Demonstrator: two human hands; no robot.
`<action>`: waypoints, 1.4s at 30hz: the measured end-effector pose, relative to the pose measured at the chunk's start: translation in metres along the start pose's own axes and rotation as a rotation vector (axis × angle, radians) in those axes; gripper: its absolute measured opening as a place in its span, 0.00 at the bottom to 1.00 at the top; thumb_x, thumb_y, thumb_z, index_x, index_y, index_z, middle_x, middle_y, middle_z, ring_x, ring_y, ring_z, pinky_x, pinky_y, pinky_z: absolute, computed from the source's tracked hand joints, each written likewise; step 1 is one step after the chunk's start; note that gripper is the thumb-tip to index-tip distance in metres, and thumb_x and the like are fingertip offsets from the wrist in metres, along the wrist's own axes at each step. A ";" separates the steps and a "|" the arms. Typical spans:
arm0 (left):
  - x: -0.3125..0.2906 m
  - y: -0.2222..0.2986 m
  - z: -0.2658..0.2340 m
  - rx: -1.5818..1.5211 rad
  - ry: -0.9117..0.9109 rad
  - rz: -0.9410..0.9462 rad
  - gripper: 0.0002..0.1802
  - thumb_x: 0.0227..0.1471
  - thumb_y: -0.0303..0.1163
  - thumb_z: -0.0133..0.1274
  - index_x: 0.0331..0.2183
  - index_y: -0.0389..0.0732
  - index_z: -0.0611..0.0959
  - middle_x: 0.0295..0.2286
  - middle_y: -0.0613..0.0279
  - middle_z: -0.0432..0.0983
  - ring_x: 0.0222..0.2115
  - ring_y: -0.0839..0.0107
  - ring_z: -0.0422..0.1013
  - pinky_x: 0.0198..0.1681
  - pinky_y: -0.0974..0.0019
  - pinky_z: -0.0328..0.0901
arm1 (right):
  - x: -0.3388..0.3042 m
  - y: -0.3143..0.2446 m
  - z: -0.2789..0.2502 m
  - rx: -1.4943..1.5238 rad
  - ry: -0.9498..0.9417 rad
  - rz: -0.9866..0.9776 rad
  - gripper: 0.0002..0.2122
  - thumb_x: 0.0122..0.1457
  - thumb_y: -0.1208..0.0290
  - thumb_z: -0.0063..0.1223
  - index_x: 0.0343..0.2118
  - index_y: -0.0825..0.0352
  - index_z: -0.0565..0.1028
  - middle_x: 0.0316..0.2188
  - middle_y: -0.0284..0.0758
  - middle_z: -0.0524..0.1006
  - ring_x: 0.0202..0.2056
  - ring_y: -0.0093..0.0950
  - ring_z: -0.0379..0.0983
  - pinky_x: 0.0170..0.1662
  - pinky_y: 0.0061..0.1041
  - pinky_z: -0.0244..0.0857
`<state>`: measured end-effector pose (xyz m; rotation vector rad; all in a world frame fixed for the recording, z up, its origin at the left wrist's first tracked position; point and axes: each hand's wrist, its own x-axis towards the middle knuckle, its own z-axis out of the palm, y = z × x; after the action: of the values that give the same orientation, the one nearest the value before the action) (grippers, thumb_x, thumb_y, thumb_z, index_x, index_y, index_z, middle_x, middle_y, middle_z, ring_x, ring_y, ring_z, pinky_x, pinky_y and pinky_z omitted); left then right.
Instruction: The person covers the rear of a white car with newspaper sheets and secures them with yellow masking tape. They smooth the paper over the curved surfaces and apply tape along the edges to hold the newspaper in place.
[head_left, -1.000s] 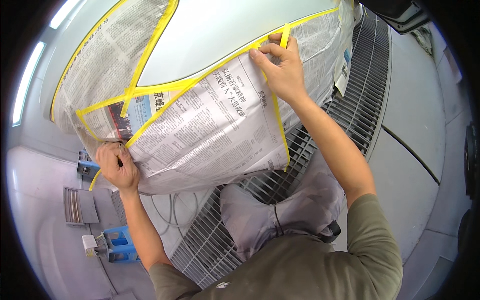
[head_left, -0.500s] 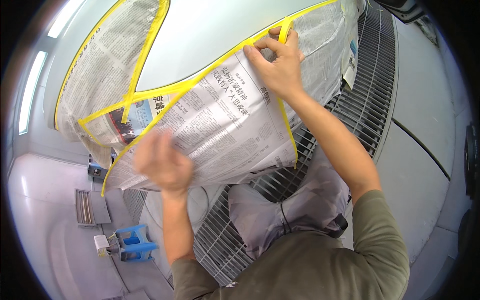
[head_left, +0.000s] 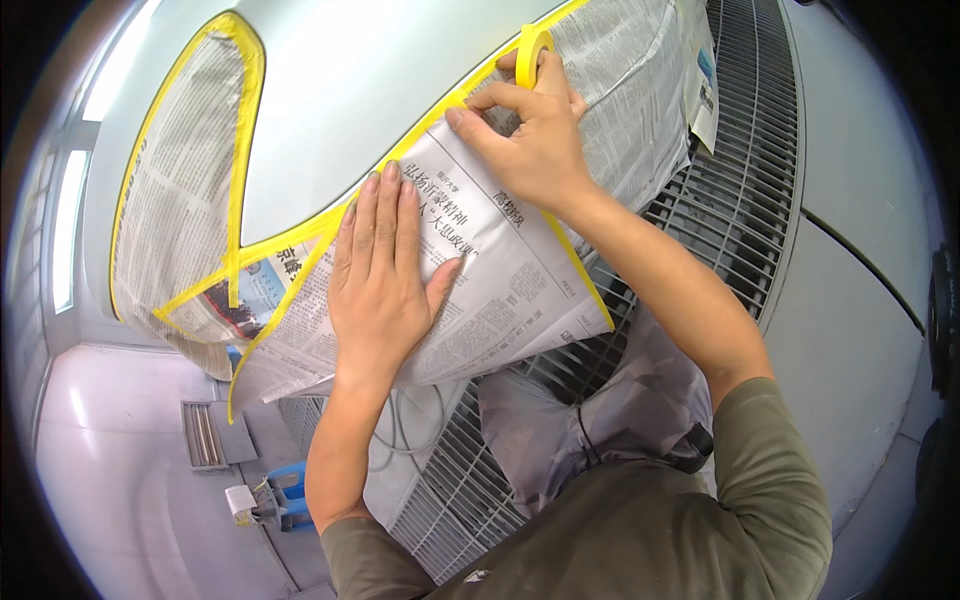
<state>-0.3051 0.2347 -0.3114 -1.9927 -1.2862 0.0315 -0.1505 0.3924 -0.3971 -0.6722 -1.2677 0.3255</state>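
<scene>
Newspaper (head_left: 480, 300) lies over the silver panel (head_left: 350, 90), edged in yellow tape (head_left: 300, 232). My left hand (head_left: 385, 285) is spread flat on it; my right hand (head_left: 530, 130) pinches the tape roll (head_left: 532, 48). Taping step, I judge; next needs tape pulled along the seam.

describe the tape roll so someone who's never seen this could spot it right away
Start at the big silver panel masked with newspaper. Follow the yellow taped edge up to the right hand. The tape roll is the small yellow ring above its fingers, the only loop among flat strips.
</scene>
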 end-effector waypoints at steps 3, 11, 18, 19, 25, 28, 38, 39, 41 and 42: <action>0.017 0.008 0.006 -0.015 0.001 0.037 0.44 0.59 0.55 0.58 0.65 0.32 0.71 0.68 0.50 0.62 0.71 0.56 0.56 0.73 0.54 0.51 | 0.001 0.000 0.000 -0.019 0.009 -0.011 0.10 0.54 0.55 0.70 0.28 0.56 0.86 0.46 0.39 0.71 0.55 0.36 0.62 0.57 0.47 0.43; 0.048 0.020 0.020 -0.026 -0.003 0.087 0.48 0.59 0.55 0.57 0.68 0.32 0.66 0.70 0.49 0.58 0.72 0.53 0.53 0.73 0.51 0.50 | -0.003 -0.003 0.002 -0.039 0.056 0.053 0.11 0.54 0.55 0.69 0.27 0.56 0.86 0.42 0.40 0.73 0.54 0.37 0.63 0.58 0.48 0.45; 0.059 0.020 0.019 0.048 -0.012 0.151 0.46 0.60 0.55 0.56 0.66 0.28 0.68 0.70 0.46 0.58 0.72 0.56 0.52 0.75 0.54 0.48 | -0.021 0.007 -0.012 -0.059 0.026 0.184 0.14 0.56 0.55 0.69 0.37 0.61 0.83 0.47 0.43 0.71 0.58 0.38 0.60 0.60 0.48 0.43; 0.062 0.021 0.020 0.036 -0.011 0.156 0.46 0.60 0.55 0.56 0.65 0.29 0.69 0.70 0.46 0.58 0.72 0.56 0.52 0.75 0.54 0.48 | -0.029 0.008 -0.017 -0.070 0.026 0.175 0.15 0.56 0.56 0.69 0.39 0.61 0.82 0.49 0.44 0.70 0.59 0.39 0.59 0.60 0.48 0.42; 0.076 0.026 0.032 0.064 -0.016 0.168 0.47 0.62 0.57 0.54 0.68 0.31 0.66 0.71 0.52 0.56 0.73 0.56 0.52 0.74 0.54 0.49 | -0.093 0.016 -0.048 -0.076 -0.049 0.248 0.13 0.60 0.62 0.64 0.44 0.61 0.80 0.53 0.45 0.66 0.62 0.38 0.57 0.62 0.46 0.40; 0.066 0.030 0.042 0.213 -0.030 0.166 0.48 0.63 0.59 0.51 0.69 0.31 0.64 0.72 0.52 0.55 0.73 0.56 0.49 0.75 0.54 0.46 | -0.129 0.029 -0.068 -0.110 -0.066 0.333 0.13 0.61 0.62 0.63 0.46 0.60 0.80 0.53 0.44 0.66 0.62 0.38 0.58 0.62 0.44 0.41; 0.011 0.079 0.097 0.241 -0.345 0.298 0.50 0.66 0.64 0.40 0.69 0.29 0.62 0.73 0.50 0.48 0.75 0.55 0.42 0.77 0.54 0.40 | -0.224 0.084 -0.112 -0.091 -1.021 0.727 0.24 0.50 0.44 0.71 0.43 0.58 0.87 0.57 0.42 0.68 0.64 0.38 0.61 0.64 0.40 0.46; 0.007 0.083 0.102 0.262 -0.357 0.327 0.50 0.66 0.64 0.40 0.70 0.29 0.62 0.73 0.50 0.48 0.75 0.55 0.42 0.77 0.54 0.39 | -0.231 0.089 -0.109 -0.180 -1.107 0.638 0.24 0.48 0.44 0.74 0.43 0.56 0.87 0.55 0.41 0.70 0.61 0.40 0.64 0.60 0.41 0.49; -0.001 0.091 0.111 0.284 -0.401 0.385 0.50 0.66 0.64 0.40 0.70 0.30 0.61 0.74 0.50 0.47 0.75 0.55 0.42 0.77 0.54 0.38 | -0.240 0.101 -0.099 -0.209 -1.217 0.803 0.22 0.48 0.46 0.74 0.42 0.53 0.88 0.53 0.38 0.72 0.58 0.39 0.68 0.57 0.44 0.51; -0.004 0.095 0.116 0.295 -0.412 0.415 0.50 0.66 0.64 0.40 0.70 0.30 0.61 0.74 0.51 0.47 0.75 0.55 0.42 0.78 0.54 0.37 | -0.245 0.108 -0.094 -0.214 -1.237 0.859 0.21 0.48 0.46 0.74 0.42 0.52 0.88 0.52 0.37 0.73 0.56 0.39 0.70 0.56 0.45 0.52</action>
<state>-0.2798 0.2782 -0.4524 -2.0143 -1.0064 0.8201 -0.1173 0.3080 -0.6654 -1.2689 -2.1254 1.4914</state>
